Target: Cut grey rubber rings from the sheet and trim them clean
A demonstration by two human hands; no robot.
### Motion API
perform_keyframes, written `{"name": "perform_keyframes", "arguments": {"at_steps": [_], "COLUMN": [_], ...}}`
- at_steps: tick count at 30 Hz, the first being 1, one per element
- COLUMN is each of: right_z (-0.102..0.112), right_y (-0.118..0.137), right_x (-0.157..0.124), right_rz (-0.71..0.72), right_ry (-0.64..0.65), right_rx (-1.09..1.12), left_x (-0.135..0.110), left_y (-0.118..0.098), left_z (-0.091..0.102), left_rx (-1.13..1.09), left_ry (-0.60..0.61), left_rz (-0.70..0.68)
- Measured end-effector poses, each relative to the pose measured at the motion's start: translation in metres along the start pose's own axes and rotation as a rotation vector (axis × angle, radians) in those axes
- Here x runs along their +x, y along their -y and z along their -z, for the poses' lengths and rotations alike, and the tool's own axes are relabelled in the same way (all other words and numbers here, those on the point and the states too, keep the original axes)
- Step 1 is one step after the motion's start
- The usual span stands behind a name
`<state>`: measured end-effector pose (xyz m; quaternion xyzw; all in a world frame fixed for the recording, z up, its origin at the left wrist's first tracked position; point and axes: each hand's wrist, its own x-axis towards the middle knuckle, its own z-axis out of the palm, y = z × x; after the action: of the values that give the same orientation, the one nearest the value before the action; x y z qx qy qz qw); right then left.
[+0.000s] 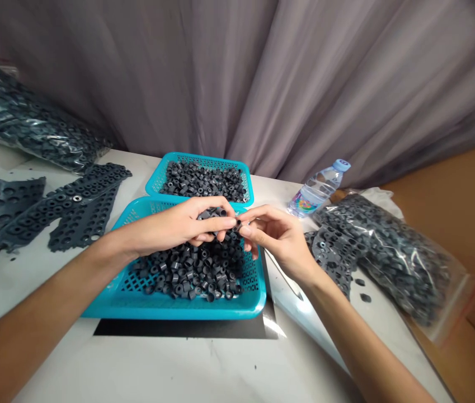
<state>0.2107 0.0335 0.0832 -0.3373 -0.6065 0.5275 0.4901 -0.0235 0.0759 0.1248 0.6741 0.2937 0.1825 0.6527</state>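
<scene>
Both hands meet above the near blue plastic basket [170,309], which holds a heap of small dark grey rubber bushings [197,268]. My left hand [191,221] is closed, with several bushings in its curled fingers and palm. Between my two hands' fingertips sits a single hollow bushing [238,224]. My right hand [273,235] pinches it with thumb and index finger from the right. The fingers partly cover that piece, so its far side is hidden. Behind the hands, a second blue basket [150,187] contains more of the same small parts.
Perforated dark rubber sheets [81,215] lie on the left of the white table [136,369]. A clear bag of rubber parts [31,120] stands behind them. On the right are a water bottle [319,187], another rubber sheet [333,252] and a second filled bag [396,252]. A grey curtain [203,73] hangs behind.
</scene>
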Motion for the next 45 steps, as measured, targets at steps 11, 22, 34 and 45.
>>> {"name": "perform_keyframes", "arguments": {"at_steps": [11, 22, 34, 45], "right_z": [-0.002, 0.002, -0.001, -0.007], "right_y": [0.02, 0.012, -0.007, -0.016], "right_x": [-0.006, -0.007, -0.001, 0.002], "right_rz": [0.226, 0.506, 0.064, -0.112], "right_ry": [-0.019, 0.006, -0.148, -0.18], "right_rx": [-0.319, -0.817, -0.113, 0.196], "left_x": [0.0, 0.0, 0.003, 0.0], "left_y": [-0.008, -0.006, -0.001, -0.006], "left_z": [-0.005, -0.007, -0.005, -0.012], "left_rx": [-0.025, -0.06, 0.116, 0.225], "left_ry": [-0.072, -0.058, -0.174, -0.216], "left_rz": [-0.022, 0.009, -0.059, -0.078]}}
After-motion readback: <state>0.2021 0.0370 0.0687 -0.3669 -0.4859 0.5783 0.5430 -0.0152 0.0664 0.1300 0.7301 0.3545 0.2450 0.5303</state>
